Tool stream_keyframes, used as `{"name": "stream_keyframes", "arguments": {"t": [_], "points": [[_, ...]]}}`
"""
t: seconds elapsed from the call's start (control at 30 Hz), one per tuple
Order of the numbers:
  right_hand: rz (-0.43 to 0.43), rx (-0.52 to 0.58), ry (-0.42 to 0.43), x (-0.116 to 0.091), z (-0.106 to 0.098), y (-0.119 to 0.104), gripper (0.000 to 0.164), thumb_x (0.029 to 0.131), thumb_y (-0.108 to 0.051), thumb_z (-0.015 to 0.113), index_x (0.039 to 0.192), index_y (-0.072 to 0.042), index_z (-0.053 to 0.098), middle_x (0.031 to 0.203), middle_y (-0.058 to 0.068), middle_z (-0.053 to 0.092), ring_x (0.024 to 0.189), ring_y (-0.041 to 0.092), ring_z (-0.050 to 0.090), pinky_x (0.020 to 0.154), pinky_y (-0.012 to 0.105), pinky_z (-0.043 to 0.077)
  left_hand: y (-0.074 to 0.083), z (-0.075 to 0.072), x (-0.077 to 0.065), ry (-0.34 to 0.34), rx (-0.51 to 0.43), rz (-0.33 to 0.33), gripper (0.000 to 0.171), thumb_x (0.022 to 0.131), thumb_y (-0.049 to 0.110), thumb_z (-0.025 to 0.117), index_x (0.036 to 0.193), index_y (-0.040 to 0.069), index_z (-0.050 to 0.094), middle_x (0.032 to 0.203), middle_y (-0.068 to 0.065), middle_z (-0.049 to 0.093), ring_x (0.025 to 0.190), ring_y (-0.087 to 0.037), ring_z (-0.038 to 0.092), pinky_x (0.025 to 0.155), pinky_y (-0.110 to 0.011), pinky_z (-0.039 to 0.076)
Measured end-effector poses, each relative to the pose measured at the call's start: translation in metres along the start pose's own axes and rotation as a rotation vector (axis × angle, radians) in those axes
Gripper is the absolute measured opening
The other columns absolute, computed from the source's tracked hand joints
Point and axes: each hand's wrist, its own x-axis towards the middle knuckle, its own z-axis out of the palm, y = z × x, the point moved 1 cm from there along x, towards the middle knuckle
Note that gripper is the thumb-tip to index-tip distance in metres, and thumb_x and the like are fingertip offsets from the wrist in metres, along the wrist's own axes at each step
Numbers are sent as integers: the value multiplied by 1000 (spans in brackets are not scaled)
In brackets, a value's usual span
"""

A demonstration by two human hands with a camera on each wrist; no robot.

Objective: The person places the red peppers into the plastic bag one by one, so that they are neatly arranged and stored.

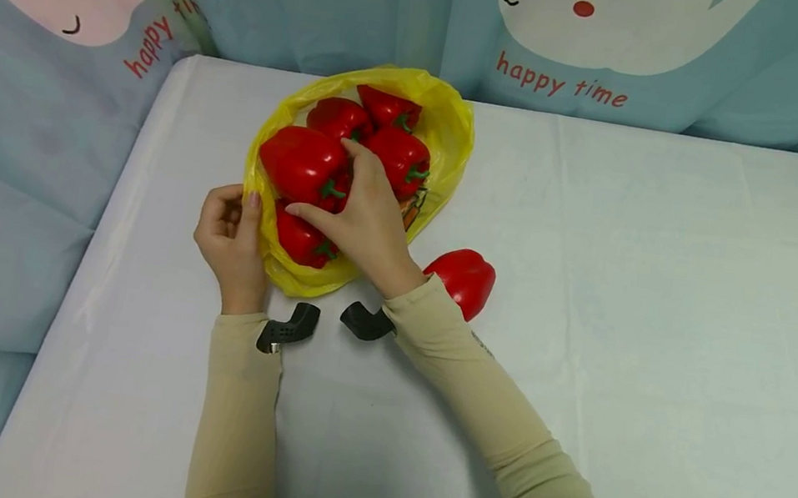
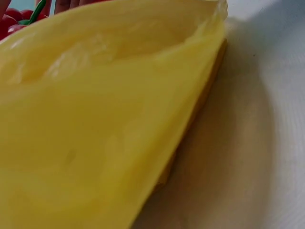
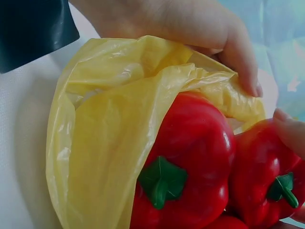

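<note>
A yellow plastic bag [image 1: 455,126] stands with its mouth spread wide and several red bell peppers inside. My left hand [image 1: 228,248] pinches the bag's left rim between thumb and fingers. Reaching in from the lower right, my right hand [image 1: 375,225] grips a large red bell pepper [image 1: 300,162], thumb below and fingers above. In the right wrist view this held pepper [image 3: 259,167] shows its green stem, beside another bell pepper [image 3: 195,143] partly covered by the bag. The left wrist view is mostly filled by the bag's yellow wall [image 2: 95,129].
One red bell pepper [image 1: 466,279] lies on the table outside the bag, partly hidden by my right sleeve [image 1: 473,377]. Black wrist mounts [image 1: 294,326] stick out from both wrists. The white-covered table [image 1: 662,317] meets a blue printed curtain [image 1: 325,4] at the back and left.
</note>
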Motion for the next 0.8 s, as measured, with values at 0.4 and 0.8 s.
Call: {"name": "stream_keyframes", "arguments": {"t": [0.4, 0.8], "points": [[-49, 143, 40, -16, -23, 7, 81, 78, -26, 80, 140, 0, 35, 135, 12, 46, 123, 20, 46, 99, 25, 40, -2, 2, 0, 8, -4, -9, 9, 88, 7, 63, 89, -1, 66, 80, -7, 61, 71, -16, 55, 67, -23, 48], [-103, 243, 120, -51, -58, 14, 65, 82, -14, 76, 135, 2, 43, 132, 15, 51, 119, 23, 50, 99, 35, 43, -7, 0, 1, 45, 9, -28, 6, 88, 2, 61, 86, 1, 67, 77, -5, 61, 67, -13, 54, 64, -21, 46]]}}
